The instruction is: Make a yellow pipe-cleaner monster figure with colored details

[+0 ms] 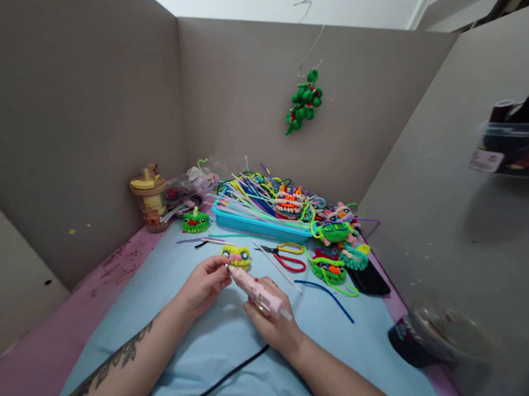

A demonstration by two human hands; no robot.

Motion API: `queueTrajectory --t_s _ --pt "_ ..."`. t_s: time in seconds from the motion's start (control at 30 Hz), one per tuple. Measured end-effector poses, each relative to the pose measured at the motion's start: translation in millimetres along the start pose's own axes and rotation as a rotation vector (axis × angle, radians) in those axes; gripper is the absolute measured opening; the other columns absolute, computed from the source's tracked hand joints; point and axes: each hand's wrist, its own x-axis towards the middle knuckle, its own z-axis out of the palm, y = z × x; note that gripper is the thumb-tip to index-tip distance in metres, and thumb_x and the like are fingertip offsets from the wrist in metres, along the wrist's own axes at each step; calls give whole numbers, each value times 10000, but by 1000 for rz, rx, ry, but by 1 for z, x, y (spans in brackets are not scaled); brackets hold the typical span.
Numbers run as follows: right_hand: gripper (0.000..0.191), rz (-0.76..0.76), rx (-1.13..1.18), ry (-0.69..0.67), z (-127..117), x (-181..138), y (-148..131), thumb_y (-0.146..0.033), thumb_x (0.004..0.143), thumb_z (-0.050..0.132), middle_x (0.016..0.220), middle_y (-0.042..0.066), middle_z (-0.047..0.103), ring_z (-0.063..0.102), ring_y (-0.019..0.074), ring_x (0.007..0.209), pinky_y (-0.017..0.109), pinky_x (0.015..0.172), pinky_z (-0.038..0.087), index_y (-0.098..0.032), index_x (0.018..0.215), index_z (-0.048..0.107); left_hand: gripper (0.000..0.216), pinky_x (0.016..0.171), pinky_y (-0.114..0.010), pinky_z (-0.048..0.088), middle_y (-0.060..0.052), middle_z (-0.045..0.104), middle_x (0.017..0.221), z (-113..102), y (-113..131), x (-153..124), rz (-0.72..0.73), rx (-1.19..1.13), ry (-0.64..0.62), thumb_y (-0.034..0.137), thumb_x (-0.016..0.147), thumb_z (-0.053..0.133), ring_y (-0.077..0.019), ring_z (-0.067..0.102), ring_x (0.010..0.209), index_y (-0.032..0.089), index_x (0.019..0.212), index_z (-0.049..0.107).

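Observation:
My right hand (274, 321) is wrapped round a pink glue gun (256, 291), its nozzle pointing up and to the left. A black cord runs from below that hand toward my lap. Thumb and fingers of my left hand (207, 283) are pinched together at the nozzle tip, on something too small to make out. Just beyond the fingertips lies a yellow fuzzy piece (236, 256) with two blue-rimmed eyes, partly covered by my fingers and the nozzle. Scissors (291, 257) with one yellow and one red handle rest to its right, beside a white stick (278, 266).
A blue tray (262, 227) heaped with pipe cleaners stands at the back. Green fuzzy figures lie left (196, 220) and right (328, 271) of it. A dark phone (370, 278), a lidded cup (148, 199) and a plastic tub (424, 336) are near the grey walls.

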Motion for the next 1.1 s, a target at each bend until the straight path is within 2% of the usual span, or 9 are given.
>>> queueTrajectory --t_s 0.43,0.63,0.8,0.93,1.1 --pt "240 14 -33 -21 1 0 2 -170 769 532 823 39 529 525 181 758 300 694 441 -215 1004 553 216 693 -241 446 -37 681 860 -1 -1 0 -4 7 7 231 617 766 -130 607 752 173 803 673" --pt "161 8 -32 2 2 -1 3 -167 768 535 792 25 524 525 163 717 282 660 438 -210 921 559 227 694 -249 448 -43 682 852 0 0 0 -6 3 23 231 606 774 -140 609 757 169 799 672" --pt "221 14 -17 -6 2 -1 3 -160 765 541 823 33 543 534 172 743 291 680 450 -214 979 553 245 701 -252 447 -42 682 847 3 1 -1 -11 3 35 238 591 783 -144 613 766 169 796 669" --pt "197 20 -22 -13 2 -1 3 -163 768 536 812 32 529 525 171 734 292 673 444 -216 957 549 237 690 -245 445 -38 680 848 3 2 -1 -10 -1 43 237 586 785 -135 609 744 169 781 667" --pt "149 36 -15 -22 3 -2 5 -166 768 538 801 25 517 518 161 710 281 652 432 -204 912 546 225 681 -236 441 -20 672 765 2 2 0 -12 -10 46 226 597 780 -121 603 709 169 781 663"
